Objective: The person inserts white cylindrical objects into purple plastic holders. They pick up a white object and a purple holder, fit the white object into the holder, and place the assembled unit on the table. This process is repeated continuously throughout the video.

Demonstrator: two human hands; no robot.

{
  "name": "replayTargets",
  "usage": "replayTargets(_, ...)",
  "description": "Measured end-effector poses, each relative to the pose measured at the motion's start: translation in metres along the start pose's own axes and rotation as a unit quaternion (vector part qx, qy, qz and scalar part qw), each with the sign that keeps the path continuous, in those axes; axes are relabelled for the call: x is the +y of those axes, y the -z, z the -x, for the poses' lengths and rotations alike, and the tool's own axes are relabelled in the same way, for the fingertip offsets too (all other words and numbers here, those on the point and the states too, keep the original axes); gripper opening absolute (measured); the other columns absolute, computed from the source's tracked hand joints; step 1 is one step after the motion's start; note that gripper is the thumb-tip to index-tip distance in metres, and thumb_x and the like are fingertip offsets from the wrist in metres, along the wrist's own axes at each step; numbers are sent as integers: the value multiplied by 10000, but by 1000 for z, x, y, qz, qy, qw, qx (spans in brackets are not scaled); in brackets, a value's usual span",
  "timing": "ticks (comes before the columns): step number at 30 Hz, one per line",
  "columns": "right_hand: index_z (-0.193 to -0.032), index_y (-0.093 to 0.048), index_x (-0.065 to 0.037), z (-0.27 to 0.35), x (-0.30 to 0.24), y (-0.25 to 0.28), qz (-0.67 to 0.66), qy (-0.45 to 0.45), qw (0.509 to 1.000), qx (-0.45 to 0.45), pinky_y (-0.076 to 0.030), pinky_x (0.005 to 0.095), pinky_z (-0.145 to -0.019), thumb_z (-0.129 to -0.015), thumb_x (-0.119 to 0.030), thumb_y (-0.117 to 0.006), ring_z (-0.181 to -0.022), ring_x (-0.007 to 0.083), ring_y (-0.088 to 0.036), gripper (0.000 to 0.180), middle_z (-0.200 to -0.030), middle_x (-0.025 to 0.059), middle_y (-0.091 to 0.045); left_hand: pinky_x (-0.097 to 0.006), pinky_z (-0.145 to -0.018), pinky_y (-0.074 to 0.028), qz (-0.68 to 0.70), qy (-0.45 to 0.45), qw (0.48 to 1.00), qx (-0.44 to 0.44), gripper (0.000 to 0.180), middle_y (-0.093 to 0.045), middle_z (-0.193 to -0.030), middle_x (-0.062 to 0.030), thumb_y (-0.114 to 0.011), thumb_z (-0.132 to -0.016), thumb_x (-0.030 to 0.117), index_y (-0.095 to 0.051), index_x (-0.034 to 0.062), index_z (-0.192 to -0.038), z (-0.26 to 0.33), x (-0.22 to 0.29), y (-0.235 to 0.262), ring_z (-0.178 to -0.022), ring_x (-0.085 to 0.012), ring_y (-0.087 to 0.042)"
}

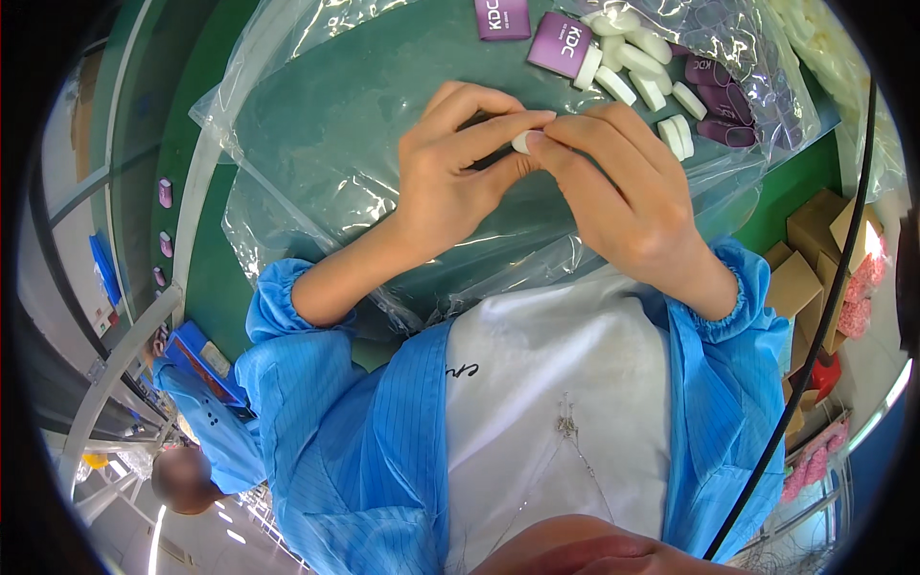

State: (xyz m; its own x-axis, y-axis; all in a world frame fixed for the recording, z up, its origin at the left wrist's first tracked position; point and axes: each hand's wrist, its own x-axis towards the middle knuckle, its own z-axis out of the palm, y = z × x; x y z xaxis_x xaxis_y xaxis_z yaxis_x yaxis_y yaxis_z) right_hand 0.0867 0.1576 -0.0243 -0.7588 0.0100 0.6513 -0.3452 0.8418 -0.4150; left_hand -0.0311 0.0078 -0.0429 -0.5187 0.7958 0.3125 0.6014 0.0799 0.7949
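Note:
Over a sheet of clear plastic, my left hand (pixel 458 149) and my right hand (pixel 628 187) meet at the fingertips. Between them they pinch a small white piece (pixel 522 143), mostly hidden by the fingers, so its full shape does not show. Just beyond my right hand lies a loose pile of white oval plastic pieces (pixel 644 59). Next to the pile sits a purple case (pixel 559 43) with a white end sticking out of it. Another purple case (pixel 503 17) is farther off, at the top edge. Several purple oval sleeves (pixel 725 101) rest to the right of the pile.
Clear plastic bags (pixel 287 206) cover much of the green work surface (pixel 216 278). Small purple items (pixel 165 194) stand in a row on the left. Cardboard boxes (pixel 800 273) are stacked at the right, behind a black cable (pixel 832 316). A co-worker in blue (pixel 216 426) is at lower left, near a blue tray (pixel 203 362).

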Motion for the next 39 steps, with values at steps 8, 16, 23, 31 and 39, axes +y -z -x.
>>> replayTargets(8,-933,-677,99,7,15,9,-20,42,999,-19,-525,330,-593,-576,-34,-689,-751,263,-608,382,-952,156,-647,-318,-725,-515,-11,-15,999,-41,352,-702,-963,-58,-858,-693,33,-795,53,-1039,-5,1,6,-883,-222,-614)
replayTargets(16,-867,-656,71,-2,10,4,-6,25,999,-31,-520,326,-581,-596,-46,-705,-724,253,-590,300,-848,123,-591,-321,-729,-512,-24,-29,999,-32,339,-704,-961,-71,-866,-680,28,-786,22,-1009,-1,3,2,-874,-236,-613)
replayTargets(23,-956,-677,101,6,21,12,-37,65,996,-41,-547,332,-610,-587,-41,-703,-775,271,-622,396,-941,164,-644,-316,-694,-502,-5,-20,1000,-22,319,-689,-889,-18,-866,-683,72,-809,96,-996,-1,1,0,-852,-208,-600)
replayTargets(31,-960,-678,125,12,23,8,-17,112,993,-18,-564,353,-631,-584,-30,-725,-783,289,-638,410,-960,184,-656,-305,-695,-505,-6,-25,999,-40,372,-691,-947,-48,-875,-687,43,-805,69,-1052,-1,0,1,-881,-205,-598)
replayTargets(39,-969,-703,81,14,24,2,-64,64,996,-18,-539,326,-603,-595,-48,-739,-774,264,-629,397,-982,171,-653,-317,-711,-512,-14,-36,999,-37,338,-696,-955,-64,-869,-694,47,-797,44,-1024,-2,0,2,-887,-228,-607)
